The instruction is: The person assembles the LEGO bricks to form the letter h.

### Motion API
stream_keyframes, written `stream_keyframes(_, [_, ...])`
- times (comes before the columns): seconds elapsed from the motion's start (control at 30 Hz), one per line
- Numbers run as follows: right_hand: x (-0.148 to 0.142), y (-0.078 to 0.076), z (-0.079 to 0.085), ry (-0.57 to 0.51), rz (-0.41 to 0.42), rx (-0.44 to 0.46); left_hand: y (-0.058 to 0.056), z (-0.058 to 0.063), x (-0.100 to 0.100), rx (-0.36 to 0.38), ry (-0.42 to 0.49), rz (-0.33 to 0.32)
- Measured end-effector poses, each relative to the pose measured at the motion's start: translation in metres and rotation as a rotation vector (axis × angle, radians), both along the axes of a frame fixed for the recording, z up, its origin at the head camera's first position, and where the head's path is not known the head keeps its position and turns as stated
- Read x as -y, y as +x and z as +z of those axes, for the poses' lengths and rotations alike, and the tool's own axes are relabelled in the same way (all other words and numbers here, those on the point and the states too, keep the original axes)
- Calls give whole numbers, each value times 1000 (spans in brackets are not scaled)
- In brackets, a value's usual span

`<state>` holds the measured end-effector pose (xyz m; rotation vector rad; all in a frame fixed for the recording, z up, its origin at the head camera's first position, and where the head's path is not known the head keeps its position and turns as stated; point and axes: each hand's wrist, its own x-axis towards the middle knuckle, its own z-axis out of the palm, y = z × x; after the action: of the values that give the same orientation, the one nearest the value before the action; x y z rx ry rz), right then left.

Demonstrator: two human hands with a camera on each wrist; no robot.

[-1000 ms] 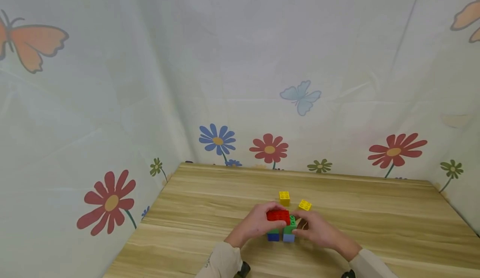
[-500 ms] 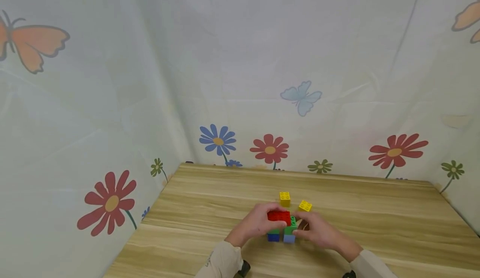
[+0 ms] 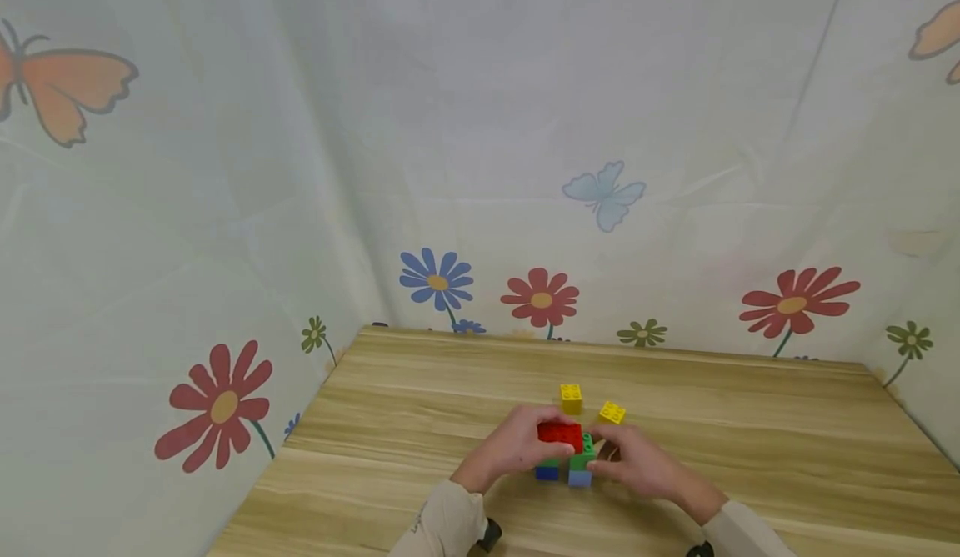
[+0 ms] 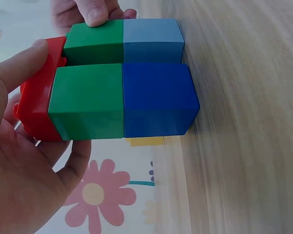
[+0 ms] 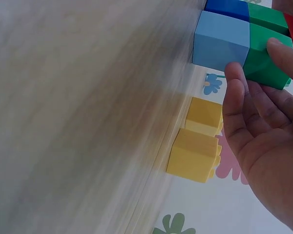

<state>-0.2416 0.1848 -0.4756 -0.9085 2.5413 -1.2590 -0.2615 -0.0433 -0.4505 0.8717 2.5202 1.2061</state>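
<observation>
A red building brick (image 3: 560, 434) lies across the top of two short columns, and my left hand (image 3: 516, 446) grips it, thumb along the near side. The left column is a green brick (image 4: 88, 100) on a dark blue brick (image 4: 158, 100). Its neighbour is another green brick (image 5: 263, 61) stacked on a light blue brick (image 5: 220, 43). From the right side, my right hand (image 3: 637, 463) holds that second green brick between thumb and fingers. In the left wrist view the red brick sits right against the left green brick; a narrow gap separates the columns.
Two yellow bricks stand behind the stack: one yellow brick (image 3: 571, 398) straight back, the other yellow brick (image 3: 612, 413) turned at an angle to its right. All of this is on a wood-grain table (image 3: 420, 373), with a flower-printed curtain (image 3: 480, 123) beyond its back edge.
</observation>
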Motion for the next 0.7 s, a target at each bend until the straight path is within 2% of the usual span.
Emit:
stream_keyframes(0.47, [1, -1, 0, 35, -18, 31, 2, 2, -1, -37, -36, 0])
stream_keyframes(0.7, [1, -1, 0, 25, -11, 25, 3, 3, -2, -30, -46, 17])
